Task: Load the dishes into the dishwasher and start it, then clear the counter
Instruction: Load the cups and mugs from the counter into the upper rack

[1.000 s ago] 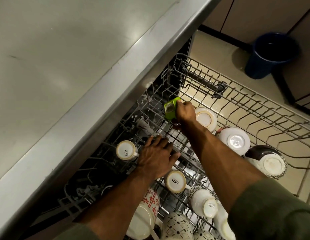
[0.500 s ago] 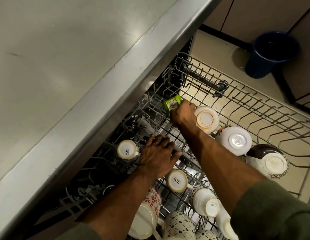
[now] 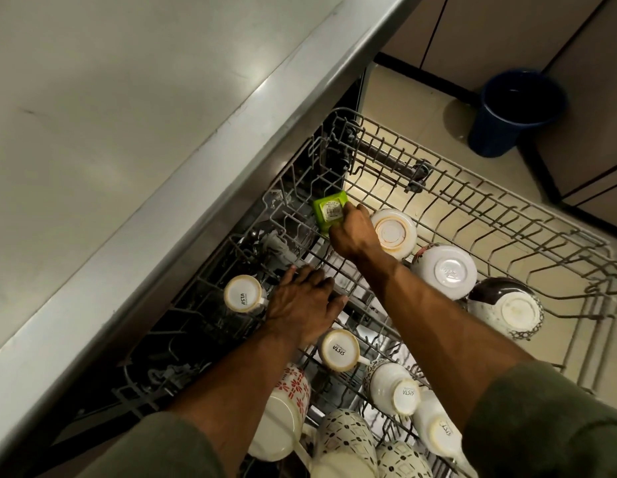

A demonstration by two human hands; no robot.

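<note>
The dishwasher's upper wire rack (image 3: 472,198) is pulled out from under the steel counter (image 3: 127,132). My right hand (image 3: 353,232) grips a small green square cup (image 3: 329,212), bottom up with a label on it, at the rack's far left corner. My left hand (image 3: 301,303) rests on the rack wires with fingers spread, holding nothing. Upside-down cups (image 3: 339,350) and bowls (image 3: 445,270) stand in the rack around both hands.
A dark blue bucket (image 3: 517,112) stands on the tiled floor at the upper right beside cabinet doors (image 3: 507,32). More patterned mugs (image 3: 348,439) fill the rack's near end. The rack's right half has bare tines.
My right hand has moved the green cup slightly further toward the rack's far left corner and turned it bottom up. My left hand has stayed on the wires.
</note>
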